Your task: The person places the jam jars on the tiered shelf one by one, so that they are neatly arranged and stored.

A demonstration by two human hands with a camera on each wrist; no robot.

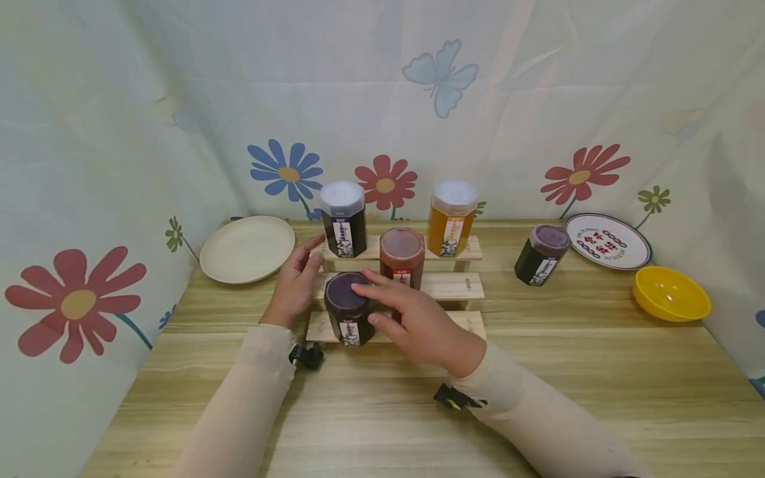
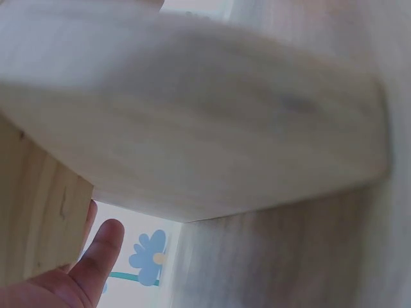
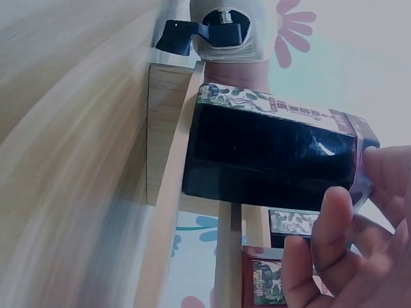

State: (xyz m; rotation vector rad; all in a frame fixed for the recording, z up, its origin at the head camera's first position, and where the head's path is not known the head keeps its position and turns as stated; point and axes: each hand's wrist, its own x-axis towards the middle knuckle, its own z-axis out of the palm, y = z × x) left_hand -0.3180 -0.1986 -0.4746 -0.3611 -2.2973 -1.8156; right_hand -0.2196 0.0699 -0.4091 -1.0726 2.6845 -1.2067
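Table (image 1: 597, 372): pale wood-grain top, smooth, low sheen. Stepped rack (image 1: 460, 285): bare light wood, matt, grain visible (edges look unfinished in right wrist view). Dark jar (image 1: 348, 309): clear glossy body w/ highlights, paper label, translucent purple plastic lid. Red jar (image 1: 402, 255) same build. Two back jars (image 1: 343, 218) have frosted white plastic lids. Yellow bowl (image 1: 671, 293): glossy plastic. Cream plate (image 1: 247, 248): matt, smooth. Backdrop (image 1: 179, 99): thin printed cloth, slight sheen, creased. Sleeves (image 1: 251, 385): sheer beige fabric.
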